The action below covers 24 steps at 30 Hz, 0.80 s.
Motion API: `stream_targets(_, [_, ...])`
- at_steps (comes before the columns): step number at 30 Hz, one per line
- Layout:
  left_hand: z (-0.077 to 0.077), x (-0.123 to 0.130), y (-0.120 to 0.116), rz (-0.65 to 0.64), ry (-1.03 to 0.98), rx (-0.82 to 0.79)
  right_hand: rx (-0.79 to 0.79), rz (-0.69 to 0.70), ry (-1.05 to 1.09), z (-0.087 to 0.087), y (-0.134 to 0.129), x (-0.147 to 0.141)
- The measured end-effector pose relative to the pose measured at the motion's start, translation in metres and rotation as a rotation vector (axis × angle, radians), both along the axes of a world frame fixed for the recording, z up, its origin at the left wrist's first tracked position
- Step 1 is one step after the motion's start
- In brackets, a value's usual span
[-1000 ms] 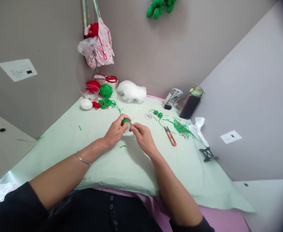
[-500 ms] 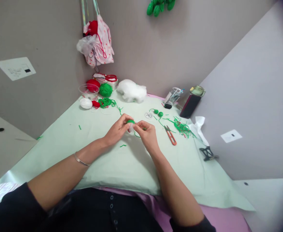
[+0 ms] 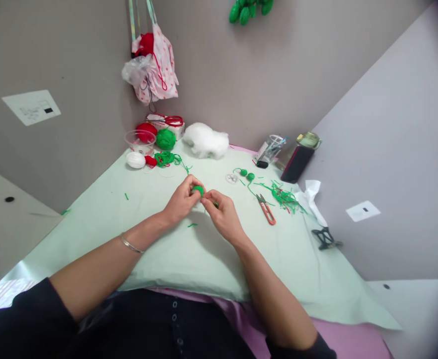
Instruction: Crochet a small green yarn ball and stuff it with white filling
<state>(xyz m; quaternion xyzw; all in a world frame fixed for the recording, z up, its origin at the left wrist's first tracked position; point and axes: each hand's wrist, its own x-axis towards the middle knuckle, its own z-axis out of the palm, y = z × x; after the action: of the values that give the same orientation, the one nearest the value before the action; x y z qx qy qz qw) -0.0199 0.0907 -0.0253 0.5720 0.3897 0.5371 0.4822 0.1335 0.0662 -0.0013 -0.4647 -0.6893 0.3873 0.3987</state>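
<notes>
Above the middle of the table, my left hand (image 3: 184, 199) is closed around a small green crocheted piece (image 3: 198, 190), its top showing between thumb and fingers. My right hand (image 3: 220, 212) meets it from the right, thumb and fingertips pinched together at the piece's edge. A bit of green shows under the right fingers; what exactly they pinch is hidden. Beyond the hands lie two small green balls (image 3: 250, 176) with yarn tails and a clear round disc (image 3: 232, 178). Orange thread snips (image 3: 268, 212) rest to the right of my right hand.
White stuffing (image 3: 206, 141) lies at the back. Left of it are a green yarn ball (image 3: 165, 139), tangled green yarn (image 3: 167, 158) and a clear tub (image 3: 140, 144). At right are green yarn scraps (image 3: 284, 197), a plastic cup (image 3: 271, 149), a dark phone-like slab (image 3: 297, 163) and a black stand (image 3: 326, 238).
White fluff that showed between my hands at the green piece is no longer visible. My right fingertips have shifted slightly left and down against the piece. The view has moved a little.
</notes>
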Motion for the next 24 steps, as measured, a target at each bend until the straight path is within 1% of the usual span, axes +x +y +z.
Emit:
stream_targets(3, [0.001,0.000,0.001,-0.016,-0.016,-0.033,0.009,-0.017,0.013,0.000,0.001,0.001])
stream_targets(6, [0.001,-0.003,0.003,-0.054,-0.019,-0.070,0.064,-0.064,0.035,0.004,0.005,0.007])
stream_targets(9, [0.000,-0.005,0.005,-0.070,-0.003,-0.088,0.089,-0.064,0.154,0.010,0.007,0.013])
stream_targets(12, [-0.003,-0.005,0.007,-0.085,0.020,-0.104,0.021,-0.026,0.286,0.012,0.009,0.017])
stream_targets(13, [-0.003,-0.005,0.007,-0.084,0.022,-0.110,0.007,-0.036,0.278,0.011,0.010,0.017])
stream_targets(16, [-0.004,-0.004,0.006,-0.059,0.002,-0.126,0.023,-0.108,0.145,0.006,0.012,0.016])
stream_targets(17, [-0.004,-0.004,0.006,-0.053,-0.011,-0.131,0.029,-0.112,0.099,0.004,0.012,0.015])
stream_targets(21, [-0.002,0.000,0.002,-0.066,-0.066,-0.159,0.005,-0.037,0.004,-0.004,0.015,0.012])
stream_targets(24, [-0.001,0.002,0.000,-0.093,-0.094,-0.177,0.003,-0.059,-0.010,-0.008,0.016,0.010])
